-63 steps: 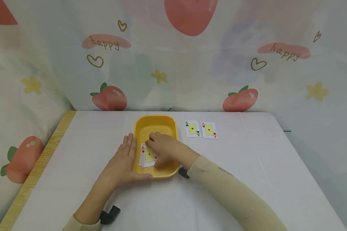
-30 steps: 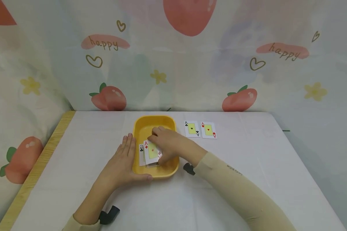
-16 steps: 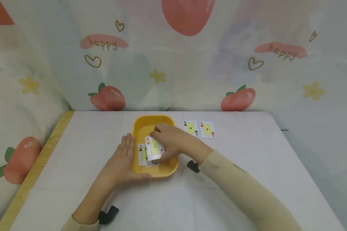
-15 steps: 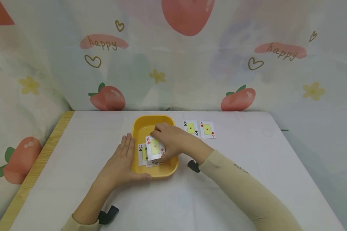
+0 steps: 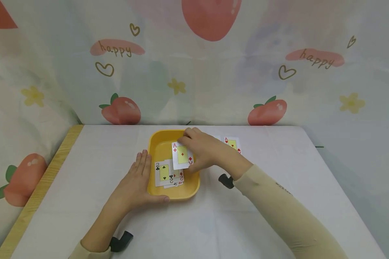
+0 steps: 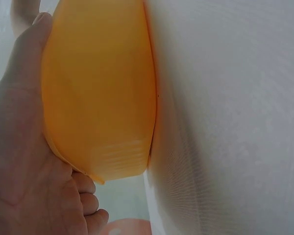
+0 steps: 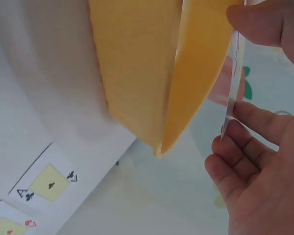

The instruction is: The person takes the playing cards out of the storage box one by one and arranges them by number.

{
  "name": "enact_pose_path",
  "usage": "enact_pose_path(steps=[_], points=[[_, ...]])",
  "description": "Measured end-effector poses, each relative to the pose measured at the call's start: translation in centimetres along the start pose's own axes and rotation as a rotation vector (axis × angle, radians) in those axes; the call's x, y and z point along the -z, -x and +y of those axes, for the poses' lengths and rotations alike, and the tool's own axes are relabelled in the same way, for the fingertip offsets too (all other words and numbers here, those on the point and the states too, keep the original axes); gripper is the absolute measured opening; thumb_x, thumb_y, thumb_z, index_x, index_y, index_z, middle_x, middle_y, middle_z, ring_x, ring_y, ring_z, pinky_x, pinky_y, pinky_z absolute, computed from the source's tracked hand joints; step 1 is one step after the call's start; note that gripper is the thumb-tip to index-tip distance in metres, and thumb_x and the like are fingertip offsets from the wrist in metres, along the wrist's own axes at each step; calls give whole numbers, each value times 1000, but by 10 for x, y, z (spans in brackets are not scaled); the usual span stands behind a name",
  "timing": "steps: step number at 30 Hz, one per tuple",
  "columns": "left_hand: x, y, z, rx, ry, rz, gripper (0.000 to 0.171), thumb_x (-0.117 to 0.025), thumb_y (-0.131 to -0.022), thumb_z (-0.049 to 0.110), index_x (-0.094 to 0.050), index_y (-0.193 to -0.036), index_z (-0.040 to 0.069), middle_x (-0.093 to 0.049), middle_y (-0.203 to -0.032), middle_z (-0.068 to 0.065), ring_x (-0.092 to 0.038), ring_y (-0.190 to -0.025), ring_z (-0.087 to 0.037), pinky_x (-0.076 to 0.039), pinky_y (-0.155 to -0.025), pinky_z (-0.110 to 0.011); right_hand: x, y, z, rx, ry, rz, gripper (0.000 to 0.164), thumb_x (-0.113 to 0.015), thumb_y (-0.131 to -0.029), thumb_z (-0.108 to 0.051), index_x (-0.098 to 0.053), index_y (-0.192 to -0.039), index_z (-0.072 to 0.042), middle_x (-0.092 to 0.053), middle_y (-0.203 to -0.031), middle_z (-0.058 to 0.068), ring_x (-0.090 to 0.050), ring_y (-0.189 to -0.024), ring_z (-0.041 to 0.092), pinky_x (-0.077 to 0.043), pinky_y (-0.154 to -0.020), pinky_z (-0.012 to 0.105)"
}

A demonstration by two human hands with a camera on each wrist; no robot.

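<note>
With thumb and fingertips, my right hand (image 5: 205, 149) pinches the ace of diamonds (image 5: 182, 161), a playing card, above the right half of a yellow plastic tray (image 5: 192, 190). The right wrist view shows that card (image 7: 235, 73) edge-on, raised over the tray's rim. My left hand (image 5: 133, 185) lies along the tray's left side with straight fingers, its thumb at the near rim. Inside the tray a two of clubs (image 5: 163, 173) overlaps a few other cards, partly hidden under the ace.
Right of the tray, on the white-covered table (image 5: 262, 201), lie an ace of hearts (image 5: 232, 143) and an ace of clubs (image 7: 50, 183), mostly behind my right hand in the head view. A patterned cloth (image 5: 194, 93) hangs at the table's back edge.
My right hand has lifted the ace of diamonds off the pile and carried it right and away from me, uncovering the two of clubs. My left hand stays at the tray.
</note>
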State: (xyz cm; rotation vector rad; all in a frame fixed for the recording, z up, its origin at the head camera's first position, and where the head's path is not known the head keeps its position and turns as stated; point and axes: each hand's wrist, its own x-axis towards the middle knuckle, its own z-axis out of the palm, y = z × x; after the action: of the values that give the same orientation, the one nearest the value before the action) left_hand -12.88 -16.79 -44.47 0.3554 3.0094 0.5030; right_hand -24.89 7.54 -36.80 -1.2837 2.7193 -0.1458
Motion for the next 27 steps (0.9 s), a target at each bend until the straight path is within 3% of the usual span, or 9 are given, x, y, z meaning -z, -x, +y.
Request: enact_pose_path(steps=[18,27], points=[[-2,-1,1,9,-9,11,150,-58,-57,96,-3,-159,0,4,-167,-16,1,-155,-33,-20,-122,-52,5,23,26,-67,-30,23,83,-84,-65,-37,-54,-138,-11,-48,-119,1,-42,-109,16,-47,-91,27],[-2,-1,2,9,-8,12,149,-62,-58,93,-4,-159,-1,4,-167,-16,1,-155,-32,-20,-122,-51,5,36,39,-80,-42,43,79,-80,-63,-28,-55,-136,-9,-48,-117,2,-42,-109,16,-46,-89,28]])
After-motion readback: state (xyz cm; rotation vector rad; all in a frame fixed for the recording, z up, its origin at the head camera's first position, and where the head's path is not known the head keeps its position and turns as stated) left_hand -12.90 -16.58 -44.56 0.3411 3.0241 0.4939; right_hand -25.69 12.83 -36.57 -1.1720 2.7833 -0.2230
